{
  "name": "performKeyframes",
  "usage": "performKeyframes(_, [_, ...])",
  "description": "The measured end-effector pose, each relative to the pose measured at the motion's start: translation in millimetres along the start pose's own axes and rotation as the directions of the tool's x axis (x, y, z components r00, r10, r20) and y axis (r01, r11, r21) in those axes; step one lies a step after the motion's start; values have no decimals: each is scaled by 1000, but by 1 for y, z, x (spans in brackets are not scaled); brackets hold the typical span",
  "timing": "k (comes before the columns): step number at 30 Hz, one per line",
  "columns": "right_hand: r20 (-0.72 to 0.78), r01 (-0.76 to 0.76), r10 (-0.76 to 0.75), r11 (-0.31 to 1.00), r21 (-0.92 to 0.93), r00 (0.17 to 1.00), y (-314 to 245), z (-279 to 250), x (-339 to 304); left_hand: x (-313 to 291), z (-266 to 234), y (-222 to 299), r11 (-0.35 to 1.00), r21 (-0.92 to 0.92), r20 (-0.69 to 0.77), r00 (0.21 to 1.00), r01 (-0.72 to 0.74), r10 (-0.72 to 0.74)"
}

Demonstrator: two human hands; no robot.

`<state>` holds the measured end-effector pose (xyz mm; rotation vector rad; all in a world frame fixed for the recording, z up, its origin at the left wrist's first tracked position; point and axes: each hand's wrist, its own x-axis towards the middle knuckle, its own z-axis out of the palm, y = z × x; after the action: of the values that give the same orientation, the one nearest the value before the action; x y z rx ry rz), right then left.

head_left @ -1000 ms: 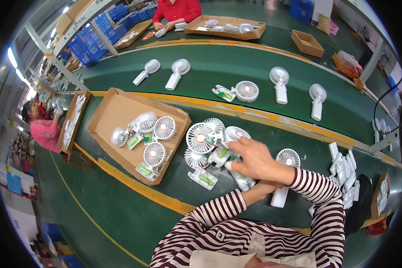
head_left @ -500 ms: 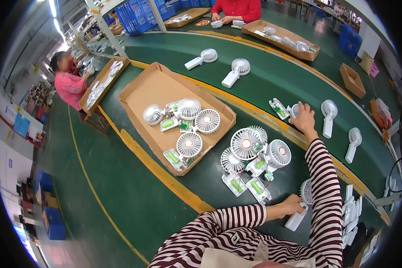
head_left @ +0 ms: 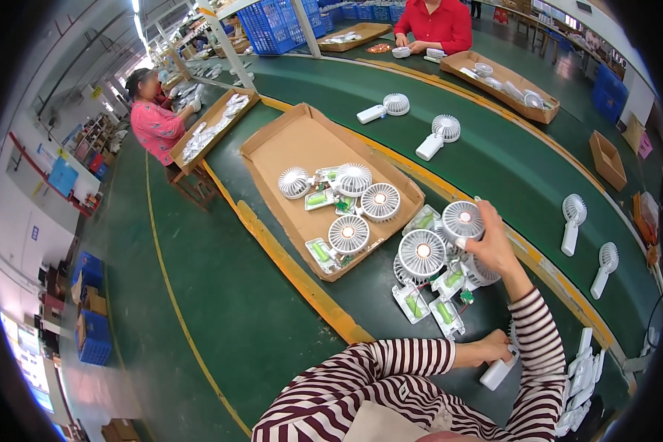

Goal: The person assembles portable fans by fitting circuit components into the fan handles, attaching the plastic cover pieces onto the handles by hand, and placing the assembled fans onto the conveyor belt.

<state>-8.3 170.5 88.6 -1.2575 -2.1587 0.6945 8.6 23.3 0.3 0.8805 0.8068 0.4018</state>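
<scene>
My right hand point(head_left: 493, 247) is closed around the round head of an opened handheld fan point(head_left: 462, 219), at the far side of a heap of fans. Its opened handle appears to lie at its left, partly covered. In the heap are white fan heads point(head_left: 423, 253) and open handle shells point(head_left: 411, 303) with green batteries, thin wires and small circuit boards. Nearer to me, my left hand point(head_left: 488, 349) grips a closed white handheld fan point(head_left: 499, 373); its handle shows below the fingers, while its head is mostly hidden by my right sleeve.
A shallow cardboard tray point(head_left: 272, 140) with several opened fans stands left of the heap. Beyond a yellow edge runs a green conveyor belt point(head_left: 508, 177) carrying whole fans point(head_left: 446, 129). White handle parts point(head_left: 583, 379) lie at right. Co-workers in pink point(head_left: 157, 129) and red point(head_left: 438, 29) sit farther off.
My right hand has brought the opened fan from the belt's edge to the heap. My left hand keeps its grip on the closed fan. The view has shifted, moving the scene rightward.
</scene>
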Motion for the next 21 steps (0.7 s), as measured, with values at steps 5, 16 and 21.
performKeyframes(5, [-125,27,-40,994,-108,991,-16,-21,-80,10,-6,-17,992,-113,-41,998,-50,46])
performKeyframes(16, [-470,-352,170,874,-334,866,2,-18,-279,-4,2,-10,967,-224,-173,981,-122,84])
performKeyframes(21, [-427,-467,319,830,-306,846,-6,-12,-269,-10,11,2,937,-327,-201,978,-127,63])
